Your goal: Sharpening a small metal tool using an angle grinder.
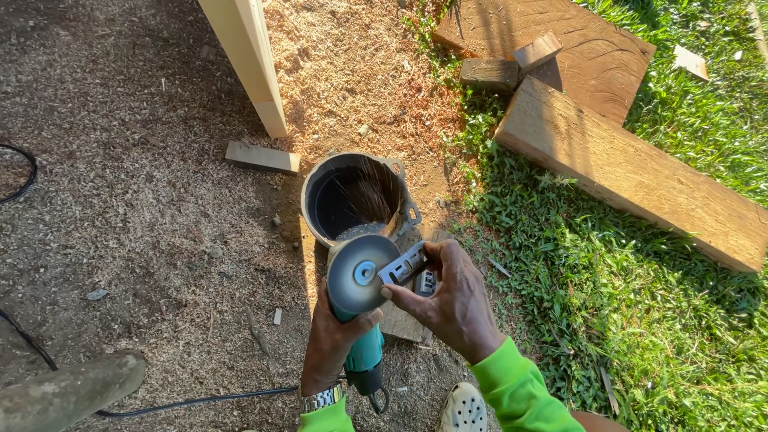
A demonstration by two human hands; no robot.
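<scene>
My left hand grips the teal body of an angle grinder, whose grey disc faces up. With my right hand I press a small flat metal blade with slots against the disc's edge. Sparks fly away from the contact into a dark bucket that stands on the ground just beyond the disc. The grinder's black cable trails off to the left. Bright green sleeves cover both my wrists, and a metal watch sits on the left one.
Sawdust covers the bare ground on the left. A pale wooden post stands behind the bucket, a small wood block at its foot. Thick planks and offcuts lie on grass at right. A grey log lies at lower left.
</scene>
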